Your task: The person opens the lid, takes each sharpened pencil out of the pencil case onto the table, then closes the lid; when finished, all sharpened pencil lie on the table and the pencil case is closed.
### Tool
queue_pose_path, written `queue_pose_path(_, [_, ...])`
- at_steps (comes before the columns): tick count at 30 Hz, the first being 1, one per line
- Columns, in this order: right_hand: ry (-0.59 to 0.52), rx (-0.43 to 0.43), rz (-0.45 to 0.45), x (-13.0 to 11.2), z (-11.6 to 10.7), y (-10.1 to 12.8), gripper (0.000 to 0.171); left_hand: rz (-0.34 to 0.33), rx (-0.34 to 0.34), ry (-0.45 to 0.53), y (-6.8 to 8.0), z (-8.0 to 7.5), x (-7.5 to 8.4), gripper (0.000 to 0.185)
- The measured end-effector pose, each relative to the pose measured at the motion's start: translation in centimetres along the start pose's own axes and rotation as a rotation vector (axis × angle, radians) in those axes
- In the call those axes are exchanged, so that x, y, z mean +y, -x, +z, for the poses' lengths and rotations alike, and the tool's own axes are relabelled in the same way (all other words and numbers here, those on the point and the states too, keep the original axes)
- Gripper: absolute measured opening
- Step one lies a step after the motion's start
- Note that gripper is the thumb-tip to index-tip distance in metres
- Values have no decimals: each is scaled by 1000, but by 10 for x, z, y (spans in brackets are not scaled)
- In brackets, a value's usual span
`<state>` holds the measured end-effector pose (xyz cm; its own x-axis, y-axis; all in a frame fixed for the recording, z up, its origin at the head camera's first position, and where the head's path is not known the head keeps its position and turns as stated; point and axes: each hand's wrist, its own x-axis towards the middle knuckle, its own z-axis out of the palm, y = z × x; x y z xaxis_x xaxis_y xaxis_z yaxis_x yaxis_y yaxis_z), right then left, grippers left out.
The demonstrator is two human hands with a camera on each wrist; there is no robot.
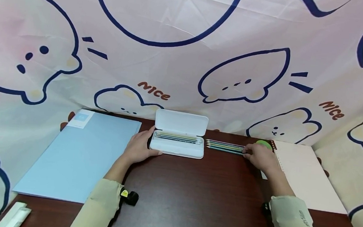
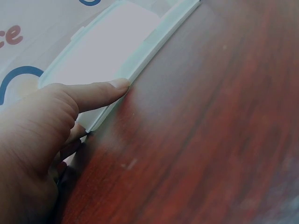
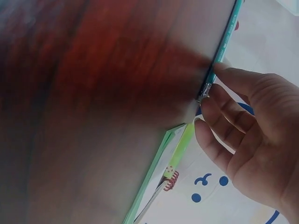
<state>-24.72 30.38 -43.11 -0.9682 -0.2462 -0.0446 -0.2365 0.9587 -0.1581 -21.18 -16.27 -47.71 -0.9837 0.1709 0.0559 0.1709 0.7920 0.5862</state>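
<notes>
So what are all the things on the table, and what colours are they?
pencil case: one, white, lid open, back middle of the table, pencils inside
loose pencils: a few, teal and other colours, lying side by side just right of the case
folder: one, light blue, flat on the left
notebook: one, pale pink, spiral-bound, on the right
green round thing: one, behind the right hand, too hidden to name
white object: one, front left corner, cut off
table: one, dark red-brown wood
cloth backdrop: one, pink with blue cartoon animals
left hand: rests against the case's left end
right hand: fingertips on the ends of the loose pencils
</notes>
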Motion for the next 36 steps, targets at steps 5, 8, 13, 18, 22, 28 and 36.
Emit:
queue_pose_path(5, [14, 13, -18, -2, 0, -4, 5, 2, 2, 5, 1, -2, 2, 109])
queue_pose_path(8, [20, 7, -8, -3, -1, -4, 5, 1, -2, 11, 2, -2, 2, 109])
queue_pose_path(13, [37, 4, -5, -4, -3, -5, 4, -5, -7, 12, 1, 0, 1, 109])
queue_pose_path(18, [59, 13, -3, -3, -5, -6, 5, -9, -7, 14, 1, -1, 1, 109])
queue_pose_path(22, [49, 25, -2, -3, -7, -5, 6, -10, -9, 18, 2, -2, 2, 109])
queue_pose_path(28, [-34, 66, -54, -11, -9, -4, 14, -8, -5, 15, 2, -1, 1, 109])
queue_pose_path(36, [-224, 70, -40, -28, -5, -5, 20, -7, -1, 2, 3, -1, 2, 109])
